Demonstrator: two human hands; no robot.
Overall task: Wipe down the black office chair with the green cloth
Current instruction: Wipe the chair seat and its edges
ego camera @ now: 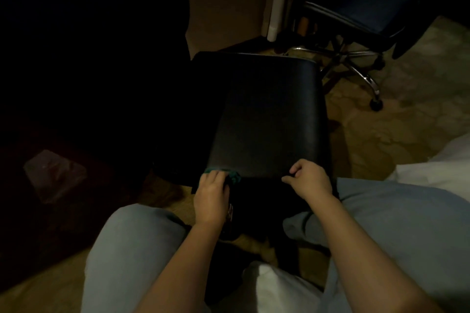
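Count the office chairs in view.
2: the black chair in the centre, and a blue-seated chair at upper right. The dark left side could hide more.

Just one camera, worn on the head of the person at the chair (pixel 267 119). It looks forward and steeply down from close above the chair's near edge, so the chair fills the middle. The wearer's arms (pixel 183 262) and knees (pixel 132 241) come in below it. The floor (pixel 407 122) and a second chair (pixel 356 15) lie beyond, to the upper right.
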